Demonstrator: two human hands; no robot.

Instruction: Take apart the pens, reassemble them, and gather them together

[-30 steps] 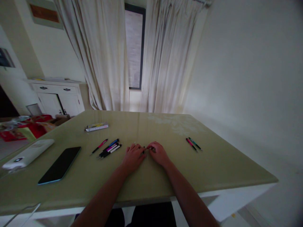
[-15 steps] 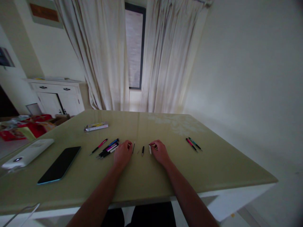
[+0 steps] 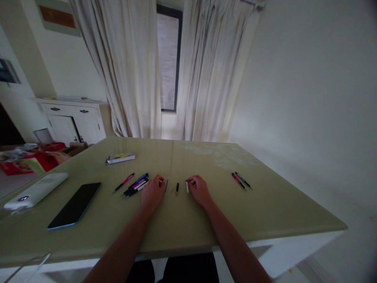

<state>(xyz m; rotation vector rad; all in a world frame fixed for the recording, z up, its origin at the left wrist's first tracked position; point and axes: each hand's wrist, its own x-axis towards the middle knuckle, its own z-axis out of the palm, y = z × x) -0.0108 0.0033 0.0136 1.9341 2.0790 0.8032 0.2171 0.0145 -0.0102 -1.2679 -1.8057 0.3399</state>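
Note:
My right hand point(image 3: 200, 190) is closed, with thumb and fingertips at a short white pen barrel point(image 3: 187, 187) that points down toward the tabletop. My left hand point(image 3: 153, 192) rests with curled fingers; anything inside them is hidden. Just right of it lies a thin dark refill point(image 3: 166, 184). Between the hands is a short black pen part with a pointed tip point(image 3: 177, 189), and a tiny spring-like piece point(image 3: 172, 190) lies beside it, too small to be sure of. Several pens point(image 3: 136, 186) lie in a bunch against the left hand's outer side.
A red-and-black pen point(image 3: 124, 182) lies left of the bunch. Two more pens, one red point(image 3: 238, 181) and one green point(image 3: 243, 179), lie at right. A dark tablet point(image 3: 75, 205), a white device point(image 3: 37, 190) and a small box point(image 3: 120, 158) share the table point(image 3: 265, 212).
Both hands keep nearly the same place and pose. The whole view shifts very slightly; no object is visibly picked up or put down.

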